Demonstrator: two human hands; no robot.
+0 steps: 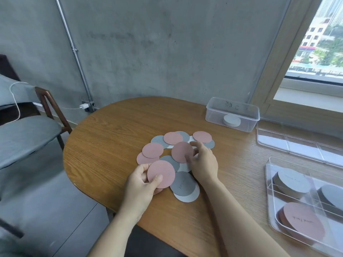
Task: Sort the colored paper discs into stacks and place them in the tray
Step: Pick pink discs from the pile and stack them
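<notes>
Our left hand [141, 186] grips a pink disc [163, 171] while our right hand [204, 164] pinches a second pink disc [181, 151] beside it, gathering one colour for the tray [269, 182] further right.

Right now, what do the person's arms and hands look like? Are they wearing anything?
Both arms are bare all the way down: no sleeves show. The left hand and the right hand have no gloves, and I can see no watch, bracelet or ring on either one. No cables or markings either.
</notes>
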